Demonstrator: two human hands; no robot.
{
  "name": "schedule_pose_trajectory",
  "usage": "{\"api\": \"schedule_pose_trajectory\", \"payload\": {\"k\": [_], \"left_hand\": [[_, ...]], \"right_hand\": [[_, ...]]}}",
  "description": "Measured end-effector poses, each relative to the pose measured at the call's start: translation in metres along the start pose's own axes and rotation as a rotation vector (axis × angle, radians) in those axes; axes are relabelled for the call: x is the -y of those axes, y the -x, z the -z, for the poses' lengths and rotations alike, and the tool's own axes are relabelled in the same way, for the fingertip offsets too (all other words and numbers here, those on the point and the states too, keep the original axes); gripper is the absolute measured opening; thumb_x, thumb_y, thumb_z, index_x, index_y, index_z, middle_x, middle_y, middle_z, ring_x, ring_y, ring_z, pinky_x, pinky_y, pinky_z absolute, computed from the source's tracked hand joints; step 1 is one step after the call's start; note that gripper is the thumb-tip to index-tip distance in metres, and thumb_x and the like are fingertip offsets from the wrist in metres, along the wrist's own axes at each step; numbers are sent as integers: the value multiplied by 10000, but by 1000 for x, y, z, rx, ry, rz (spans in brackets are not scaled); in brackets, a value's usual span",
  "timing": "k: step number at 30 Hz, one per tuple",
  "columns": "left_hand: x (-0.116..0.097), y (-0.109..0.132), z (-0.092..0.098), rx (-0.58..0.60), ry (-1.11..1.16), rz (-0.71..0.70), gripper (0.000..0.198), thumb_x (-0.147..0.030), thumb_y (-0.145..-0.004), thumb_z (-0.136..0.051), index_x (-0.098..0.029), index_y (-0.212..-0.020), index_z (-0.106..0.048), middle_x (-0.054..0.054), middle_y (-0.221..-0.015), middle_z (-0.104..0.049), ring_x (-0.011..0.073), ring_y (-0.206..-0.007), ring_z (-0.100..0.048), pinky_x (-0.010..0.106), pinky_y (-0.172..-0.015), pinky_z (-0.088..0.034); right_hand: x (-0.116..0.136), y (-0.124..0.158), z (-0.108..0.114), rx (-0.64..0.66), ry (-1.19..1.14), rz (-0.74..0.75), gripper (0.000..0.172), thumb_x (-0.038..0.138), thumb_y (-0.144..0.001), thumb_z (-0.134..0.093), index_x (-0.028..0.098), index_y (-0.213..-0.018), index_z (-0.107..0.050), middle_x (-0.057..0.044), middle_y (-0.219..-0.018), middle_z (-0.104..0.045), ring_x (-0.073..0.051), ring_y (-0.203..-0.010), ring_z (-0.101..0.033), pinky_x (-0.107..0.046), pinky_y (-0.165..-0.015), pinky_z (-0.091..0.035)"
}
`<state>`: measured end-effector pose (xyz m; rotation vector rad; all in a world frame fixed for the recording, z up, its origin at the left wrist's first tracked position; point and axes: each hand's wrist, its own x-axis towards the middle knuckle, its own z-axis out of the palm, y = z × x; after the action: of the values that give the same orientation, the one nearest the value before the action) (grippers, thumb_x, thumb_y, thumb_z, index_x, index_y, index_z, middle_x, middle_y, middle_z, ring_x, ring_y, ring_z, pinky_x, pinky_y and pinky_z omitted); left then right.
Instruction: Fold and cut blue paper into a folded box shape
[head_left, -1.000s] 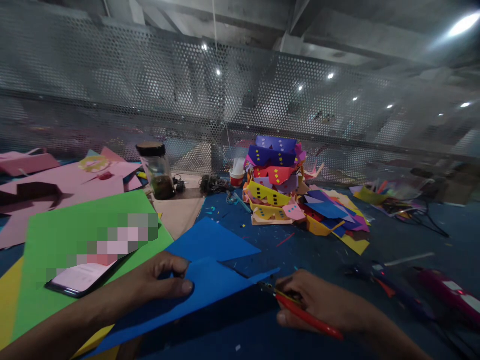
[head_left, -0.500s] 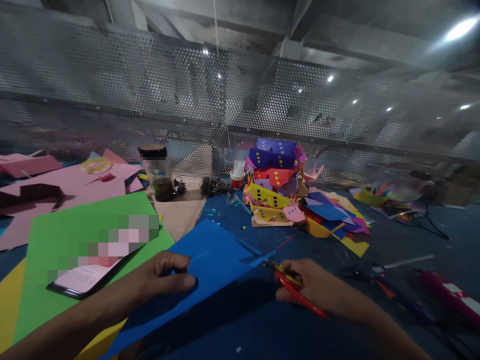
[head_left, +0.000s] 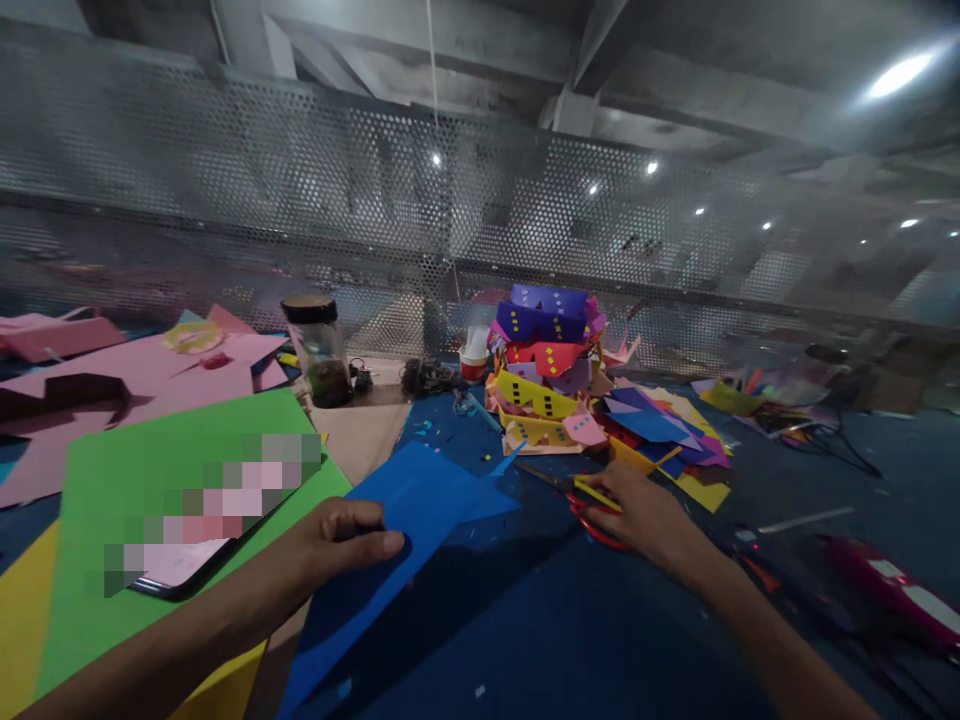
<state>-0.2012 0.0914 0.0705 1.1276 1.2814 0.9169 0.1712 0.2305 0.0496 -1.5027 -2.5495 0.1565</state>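
Observation:
My left hand point(head_left: 352, 540) pinches a blue paper sheet point(head_left: 427, 490) between thumb and fingers, held tilted over the dark blue tabletop. A narrow blue strip point(head_left: 510, 458) sticks up at the sheet's far right edge. In my right hand point(head_left: 649, 510) are scissors point(head_left: 598, 498) with red and yellow handle loops. Their blades point left, near that strip; whether they touch it I cannot tell. Beneath my left forearm lies green paper point(head_left: 97, 500) with a phone point(head_left: 187, 570) on top, its screen partly blurred out.
Behind the scissors stands a stack of cut-paper crowns point(head_left: 544, 350), with loose coloured sheets point(head_left: 675, 425) beside it. A lidded jar point(head_left: 319, 350) and red-white cup point(head_left: 472, 362) stand farther back. Pink paper point(head_left: 172, 370) lies left, a magenta tool point(head_left: 892, 585) right. Perforated metal panels point(head_left: 360, 200) close off the back.
My right hand has moved the scissors up and away from the sheet's right corner, turning the blades leftward. The blue sheet has tilted more steeply in my left hand.

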Motion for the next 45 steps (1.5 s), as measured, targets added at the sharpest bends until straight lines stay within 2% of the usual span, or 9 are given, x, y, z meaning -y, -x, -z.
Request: {"api": "schedule_pose_trajectory", "payload": {"k": [5, 8, 13, 20, 27, 30, 35, 40, 45], "left_hand": [[5, -3, -4, -4, 79, -13, 539, -541, -678, -859, -190, -529, -479, -68, -481, -397, 72, -456, -306, 208, -440, -237], [9, -4, -9, -35, 104, -17, 455, -534, -700, -847, -187, -579, -577, -40, -519, -507, 90, -470, -385, 218, -449, -279], [19, -4, -17, -85, 251, 52, 385, -478, -683, -885, -178, -641, -648, -26, -560, -601, 113, -499, -511, 221, -487, -379], [21, -7, -16, -51, 428, 32, 288, -415, -767, -857, -174, -773, -700, 19, -693, -723, 151, -598, -640, 254, -595, -500], [22, -9, -21, -49, 494, 39, 329, -386, -736, -887, -173, -663, -648, -22, -570, -646, 110, -489, -555, 214, -483, -433], [16, -9, -22, -86, 462, 11, 351, -387, -703, -910, -164, -626, -650, -27, -573, -621, 89, -506, -537, 186, -480, -422], [2, -10, -14, -170, 383, -85, 343, -401, -664, -933, -183, -864, -759, 25, -870, -719, 167, -841, -655, 245, -761, -554], [5, -16, -5, -308, 374, -96, 436, -409, -588, -970, -203, -903, -750, 1, -856, -698, 156, -804, -637, 281, -778, -554], [9, -16, -3, -301, 333, -130, 356, -402, -640, -940, -196, -829, -721, -30, -797, -651, 116, -730, -603, 232, -726, -497]], "right_hand": [[29, 0, 7, -81, -337, 49, 247, 360, -950, -584, 185, -1073, -708, -99, -1090, -703, -252, -1025, -664, -356, -893, -492], [71, 6, 15, 36, -605, 78, 270, 413, -978, -558, 196, -971, -718, -64, -957, -737, -208, -872, -688, -302, -763, -503], [133, 14, 18, 283, -945, 139, 339, 471, -989, -554, 162, -966, -692, -62, -918, -764, -185, -819, -710, -271, -728, -501], [174, 2, -3, 239, -1091, 119, 228, 381, -898, -675, 153, -894, -676, -24, -826, -690, -162, -781, -629, -252, -682, -434], [184, -2, -11, 176, -1190, 44, 219, 360, -853, -692, 171, -872, -582, 67, -621, -506, -94, -561, -434, -228, -531, -302], [182, -3, -7, 100, -1159, 22, 146, 289, -856, -659, 174, -907, -586, 47, -670, -560, -110, -607, -514, -227, -568, -364], [169, -8, 8, -107, -902, 75, 133, 300, -886, -639, 181, -937, -672, -10, -795, -692, -159, -736, -641, -259, -674, -449], [159, -8, 7, -134, -648, 129, 141, 314, -927, -618, 211, -928, -714, -5, -766, -723, -168, -719, -662, -266, -651, -420], [158, -6, 2, -116, -602, 184, 141, 323, -954, -615, 237, -964, -727, 0, -818, -744, -169, -741, -671, -265, -651, -413]]}}
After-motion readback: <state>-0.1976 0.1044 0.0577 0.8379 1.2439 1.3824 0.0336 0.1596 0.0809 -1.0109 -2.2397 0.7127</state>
